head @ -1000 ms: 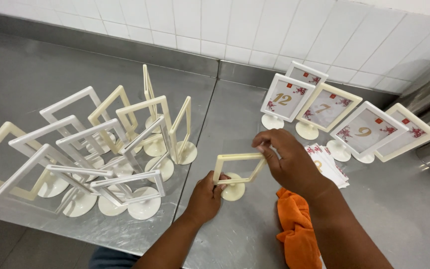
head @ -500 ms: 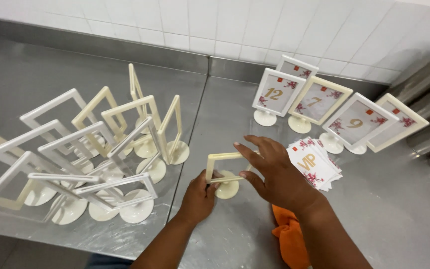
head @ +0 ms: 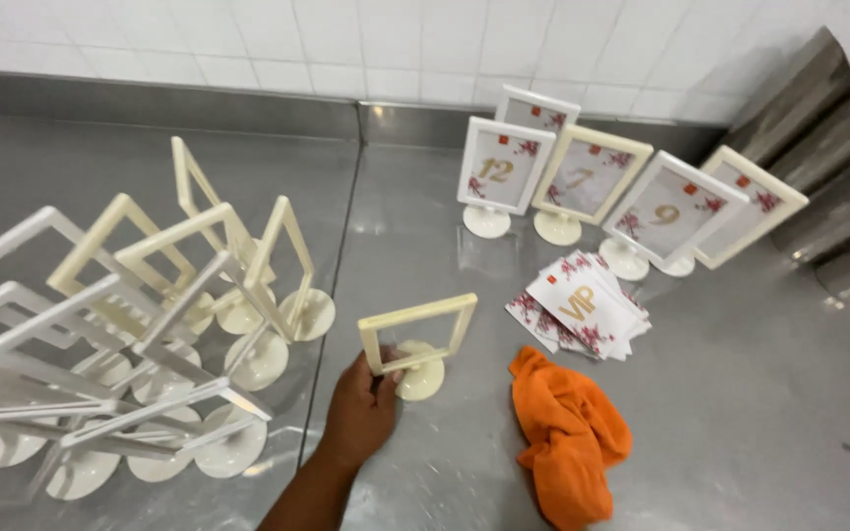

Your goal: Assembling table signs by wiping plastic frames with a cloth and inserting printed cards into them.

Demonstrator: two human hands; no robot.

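My left hand [head: 364, 408] pinches the lower edge of an empty cream table-sign frame [head: 417, 334] standing just above it; my right hand is out of view. Right of it lie an orange cloth [head: 568, 442] and a card stack [head: 582, 307]. Five filled frames [head: 582, 177] stand beyond; many empty frames [head: 150, 324] wait to its left.

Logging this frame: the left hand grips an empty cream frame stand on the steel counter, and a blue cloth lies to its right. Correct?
Not quite. The head view shows the cloth is orange, not blue. The rest holds: the left hand grips the empty cream frame stand on the steel counter, cloth to its right.
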